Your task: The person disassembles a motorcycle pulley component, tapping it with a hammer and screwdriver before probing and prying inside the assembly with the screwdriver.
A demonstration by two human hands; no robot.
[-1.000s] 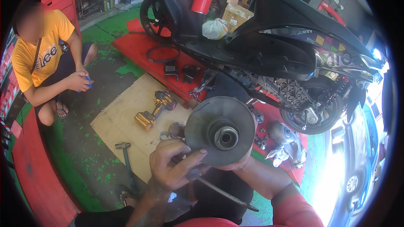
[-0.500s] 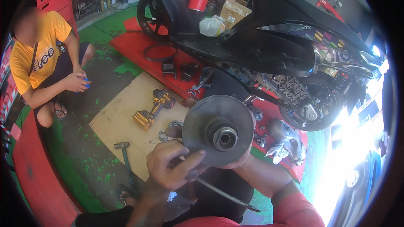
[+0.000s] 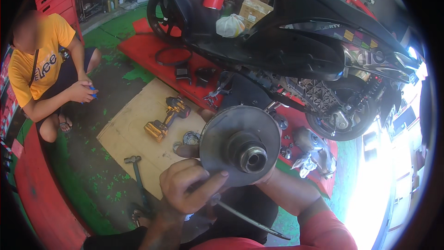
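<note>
Between the drill point(image 3: 170, 116) and the hammer point(image 3: 138, 176), a hand could pass low over the cardboard point(image 3: 125, 129). Straight ahead, the disc point(image 3: 240, 146) stands in the way, and behind it the scooter point(image 3: 286, 58) closes the path. Below the disc, the rod point(image 3: 249, 218) crosses the near space slantwise. To the left, the floor point(image 3: 101, 106) gives passage until the crouching person point(image 3: 53, 55).

Between nine and ten o'clock, large dark lettering point(image 3: 47, 66) is printed across the chest of a yellow T-shirt point(image 3: 27, 65). Toward two o'clock, pale lettering point(image 3: 332, 26) is carried on the black scooter point(image 3: 296, 58) beside coloured hatching point(image 3: 358, 39); marks on a cardboard box point(image 3: 258, 8) near twelve o'clock cannot be read.
</note>
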